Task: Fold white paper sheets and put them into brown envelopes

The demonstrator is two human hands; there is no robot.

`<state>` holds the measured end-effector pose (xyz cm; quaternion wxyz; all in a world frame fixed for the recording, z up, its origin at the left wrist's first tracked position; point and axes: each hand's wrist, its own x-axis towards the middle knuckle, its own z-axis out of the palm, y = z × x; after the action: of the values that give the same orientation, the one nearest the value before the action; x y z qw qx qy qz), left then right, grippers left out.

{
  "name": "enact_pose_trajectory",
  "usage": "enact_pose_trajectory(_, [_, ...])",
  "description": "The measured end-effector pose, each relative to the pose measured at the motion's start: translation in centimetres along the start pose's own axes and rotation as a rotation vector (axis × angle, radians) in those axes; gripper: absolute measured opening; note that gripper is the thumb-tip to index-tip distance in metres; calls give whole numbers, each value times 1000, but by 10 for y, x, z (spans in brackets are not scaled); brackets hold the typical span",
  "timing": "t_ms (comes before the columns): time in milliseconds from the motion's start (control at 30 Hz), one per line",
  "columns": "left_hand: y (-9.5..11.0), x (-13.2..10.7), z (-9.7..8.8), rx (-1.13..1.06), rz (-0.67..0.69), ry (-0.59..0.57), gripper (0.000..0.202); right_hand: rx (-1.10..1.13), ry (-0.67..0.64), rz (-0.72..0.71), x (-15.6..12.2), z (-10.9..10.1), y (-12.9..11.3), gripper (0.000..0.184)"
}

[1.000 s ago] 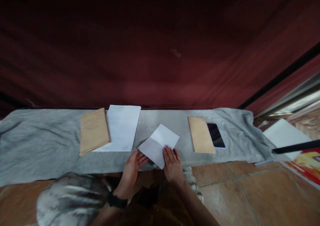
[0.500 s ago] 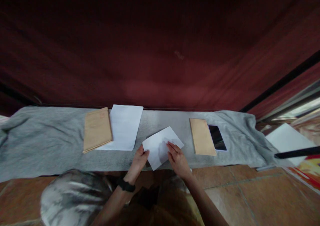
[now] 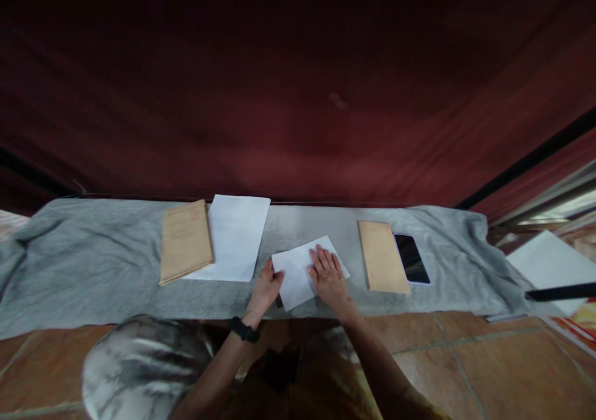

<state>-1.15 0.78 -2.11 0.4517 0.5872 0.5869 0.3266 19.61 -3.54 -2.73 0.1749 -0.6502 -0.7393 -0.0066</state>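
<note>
Head view: our left grip [image 3: 266, 288] is narrow, pinching the left edge of a small white paper [image 3: 293, 283], thumb on top. Our right grip [image 3: 329, 280] isn't clamping anything; that hand lies palm down on the paper's right half, fingers slightly spread and pointing away from us. Paper sits at an angle between our hands, near the front edge of the grey cloth-covered desk [image 3: 311, 221]. Small dark patch [image 3: 279, 301] shows at its lower left edge; we can't tell what it is. Black wristband [image 3: 244, 329] on our left wrist. Just left of that hand: larger white sheets [image 3: 238, 237], their left side overlapped by stacked brown envelopes [image 3: 186, 240]. Right of the paper, apart from it: flat tan envelope [image 3: 383, 257], then a phone [image 3: 412, 259], dark screen up, just beside it. Farther out: dark red fabric [image 3: 298, 128] behind the desk, brown tiled floor [image 3: 512, 364] below.
</note>
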Motion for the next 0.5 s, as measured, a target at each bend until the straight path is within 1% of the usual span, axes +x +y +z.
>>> enact_pose_trajectory(133, [-6, -2, -2, -57, -22, -17, 39, -35, 10, 25, 0, 0, 21, 52])
enact_pose_trajectory(300, [-3, -5, -4, -116, -58, -29, 41, -67, 95, 67, 2, 1, 43, 52])
enact_pose_trajectory(367, [2, -7, -5, -160, -90, -41, 39, -79, 124, 123, 4, 2, 43, 52])
enact_pose_trajectory(433, [8, -8, -6, -207, -129, -44, 37, -85, 133, 169, 8, 3, 34, 54])
enact_pose_trajectory(500, [14, -9, -7, -274, -184, -41, 33, -71, 117, 143, 12, 5, 19, 55])
